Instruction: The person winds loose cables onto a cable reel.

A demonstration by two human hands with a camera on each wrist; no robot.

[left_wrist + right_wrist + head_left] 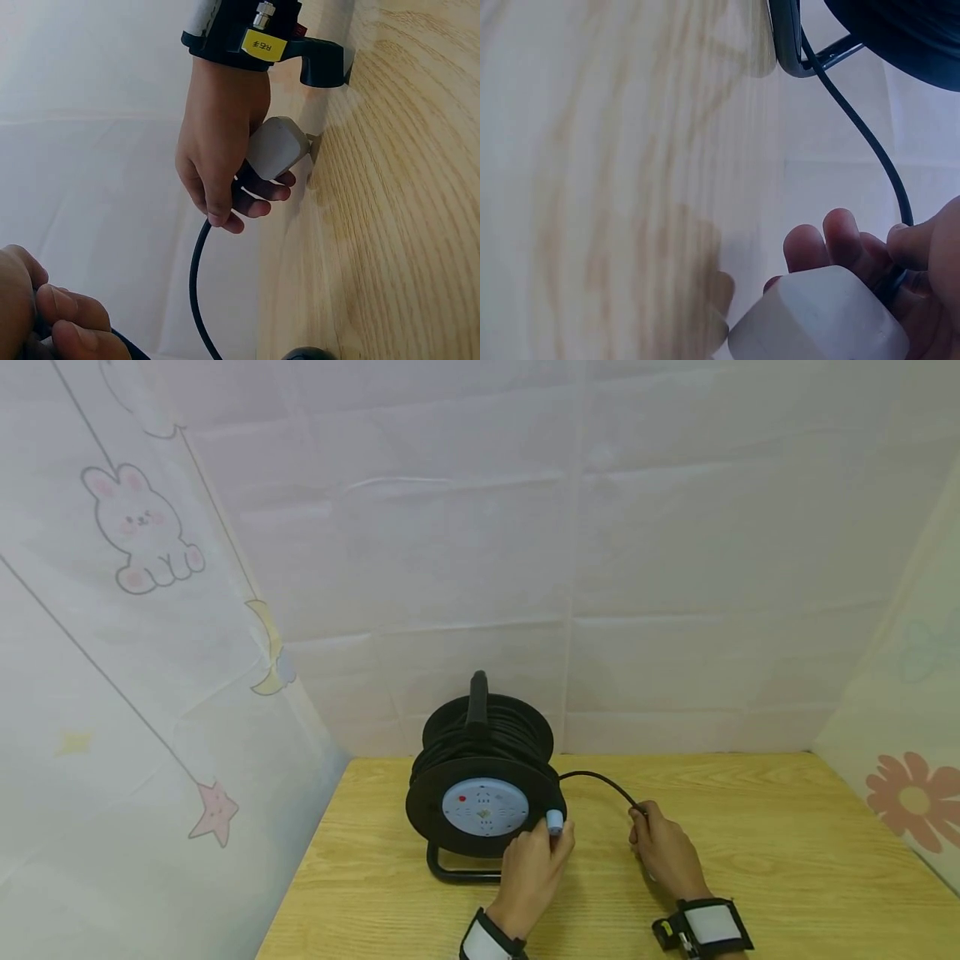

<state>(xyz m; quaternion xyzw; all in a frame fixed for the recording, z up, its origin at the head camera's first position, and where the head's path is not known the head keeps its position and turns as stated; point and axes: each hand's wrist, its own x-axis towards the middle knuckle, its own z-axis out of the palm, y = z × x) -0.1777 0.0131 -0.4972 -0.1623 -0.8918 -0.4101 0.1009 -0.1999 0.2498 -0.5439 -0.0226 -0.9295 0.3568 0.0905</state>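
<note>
A black cable reel [480,764] with a round pale socket panel [483,807] stands upright on the wooden table. My left hand [528,868] is at the reel's front right edge, fingers curled at the light blue winding knob [554,821], whose top shows above them. Out to the right, my right hand [667,852] grips the black cable [600,779], which arcs over from the reel's right side. A white plug [277,148] at the cable's end hangs beneath the right palm; the right wrist view shows the plug [817,319] close up, its pins hidden.
The reel has a black carry handle [478,706] on top and a tubular foot [457,875] below. Behind the wooden table [757,810] hangs a pale creased sheet [465,552], and printed sheets flank both sides.
</note>
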